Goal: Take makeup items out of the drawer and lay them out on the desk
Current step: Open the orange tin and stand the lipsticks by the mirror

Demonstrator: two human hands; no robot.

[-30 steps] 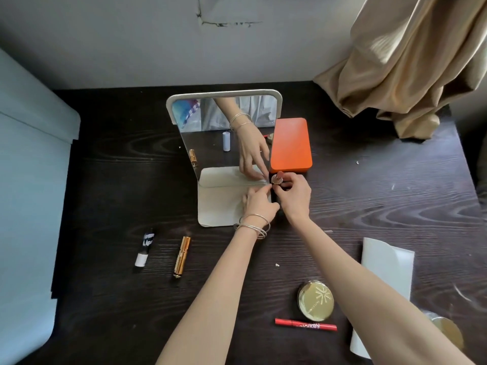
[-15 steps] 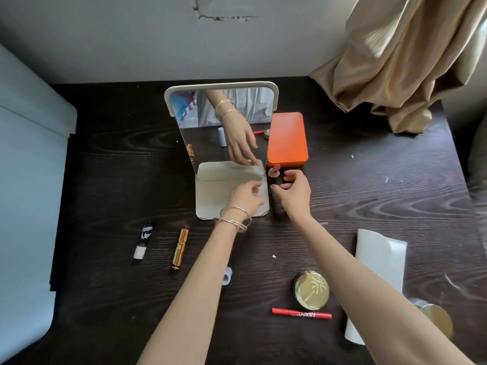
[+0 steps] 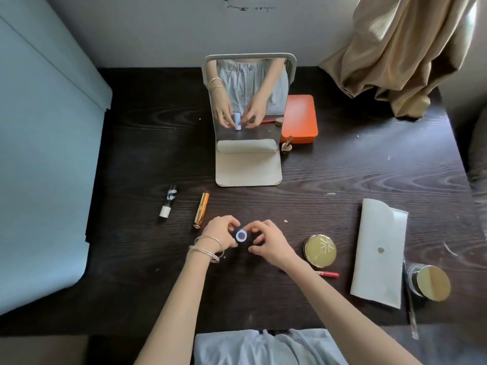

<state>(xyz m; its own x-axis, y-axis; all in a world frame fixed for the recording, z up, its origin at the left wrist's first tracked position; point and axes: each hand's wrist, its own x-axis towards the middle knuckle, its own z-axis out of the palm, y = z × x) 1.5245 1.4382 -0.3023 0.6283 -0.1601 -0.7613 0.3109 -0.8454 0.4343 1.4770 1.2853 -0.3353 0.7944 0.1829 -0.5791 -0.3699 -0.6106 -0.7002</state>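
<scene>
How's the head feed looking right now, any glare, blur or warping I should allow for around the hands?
Head view: daylight enters at the beige curtain, upper right; soft sheen on the dark wooden desk; wide-angle bending at the edges; the left hand and right hand are slightly soft around the small white upright tube; the standing mirror reflects them clearly.

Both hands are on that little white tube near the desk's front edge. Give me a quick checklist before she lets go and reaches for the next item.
1. Small white tube upright on the desk: ok; the mirror shows it standing.
2. Left hand on tube: ok, fingers curled round it.
3. Right hand grip: cannot tell, fingertips at the tube.
4. Space from gold tube and gold compact: ok, apart.
5. Drawer: cannot tell, out of view.
</scene>
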